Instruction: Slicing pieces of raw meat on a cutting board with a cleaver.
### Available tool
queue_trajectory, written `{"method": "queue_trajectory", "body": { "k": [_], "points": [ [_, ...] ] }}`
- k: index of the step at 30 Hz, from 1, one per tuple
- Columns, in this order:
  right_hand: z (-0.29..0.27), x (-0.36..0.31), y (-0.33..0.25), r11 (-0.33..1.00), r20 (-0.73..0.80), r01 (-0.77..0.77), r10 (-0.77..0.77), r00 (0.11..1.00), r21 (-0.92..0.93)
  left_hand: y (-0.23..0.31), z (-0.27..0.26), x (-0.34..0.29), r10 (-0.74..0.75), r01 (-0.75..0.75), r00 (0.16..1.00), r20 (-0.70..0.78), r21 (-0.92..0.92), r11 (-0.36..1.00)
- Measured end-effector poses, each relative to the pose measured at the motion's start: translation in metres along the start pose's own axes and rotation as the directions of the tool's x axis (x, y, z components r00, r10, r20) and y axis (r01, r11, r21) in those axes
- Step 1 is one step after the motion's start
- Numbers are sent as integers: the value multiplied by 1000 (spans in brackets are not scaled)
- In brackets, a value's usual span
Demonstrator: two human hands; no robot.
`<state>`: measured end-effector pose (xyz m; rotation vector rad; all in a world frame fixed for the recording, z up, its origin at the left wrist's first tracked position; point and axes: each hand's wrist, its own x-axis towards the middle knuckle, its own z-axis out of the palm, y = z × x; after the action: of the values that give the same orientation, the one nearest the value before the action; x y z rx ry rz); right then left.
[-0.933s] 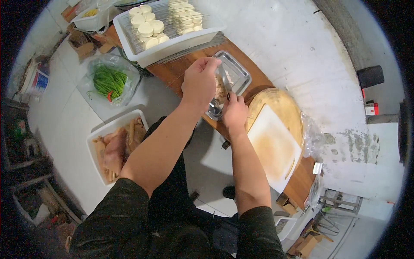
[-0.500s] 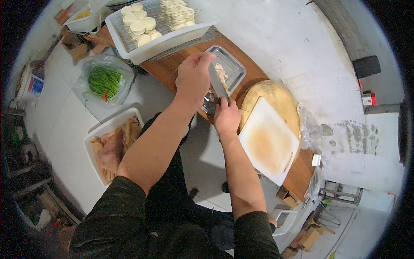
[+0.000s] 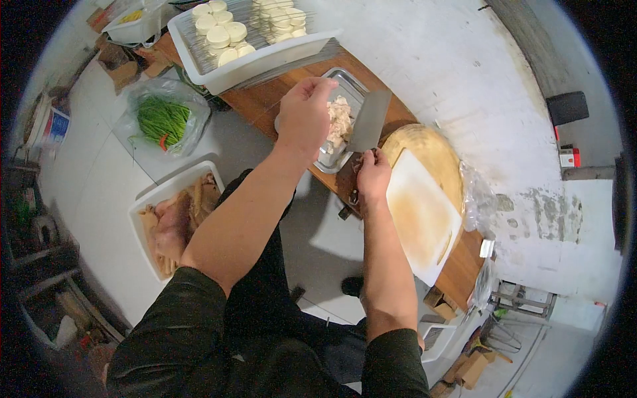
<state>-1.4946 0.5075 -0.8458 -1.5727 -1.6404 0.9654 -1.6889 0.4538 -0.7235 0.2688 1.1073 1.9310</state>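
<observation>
In my right hand [image 3: 373,174] is the handle of a cleaver [image 3: 371,122], its broad blade tilted over the right side of a metal tray [image 3: 355,78]. Pale chopped meat pieces [image 3: 340,121] lie heaped in that tray. My left hand [image 3: 306,109] hovers at the tray's left edge with fingers drawn together; what they pinch, if anything, is hidden. A white cutting board [image 3: 417,212] rests on a round wooden block [image 3: 424,140], right of my right hand.
A white bin [image 3: 249,74] of round pale pieces on skewers stands at the table's far end. On the floor at left are a bag of green vegetables [image 3: 162,124] and a white tub [image 3: 147,245] of raw meat. A wall [image 3: 497,119] runs along the table's far side.
The cleaver has swung right, away from my left hand, its blade turning broadside. The chopped meat in the tray now shows as a larger heap. My left hand has barely moved.
</observation>
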Motion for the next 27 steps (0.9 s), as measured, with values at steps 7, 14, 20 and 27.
{"method": "queue_trajectory", "body": {
  "k": [7,14,20,27],
  "points": [
    [5,17,26,982,-43,-126,133,990,144,3,8,-2,31,-31,1000,-1,-28,999],
    [15,13,27,911,-14,-255,275,961,325,3,10,-4,22,-22,1000,2,-32,999],
    [29,6,38,887,-45,-281,319,947,367,3,6,-6,7,-7,1000,7,38,999],
    [35,14,49,922,40,-278,278,960,268,0,3,-4,19,-20,1000,7,66,998]
  ]
}}
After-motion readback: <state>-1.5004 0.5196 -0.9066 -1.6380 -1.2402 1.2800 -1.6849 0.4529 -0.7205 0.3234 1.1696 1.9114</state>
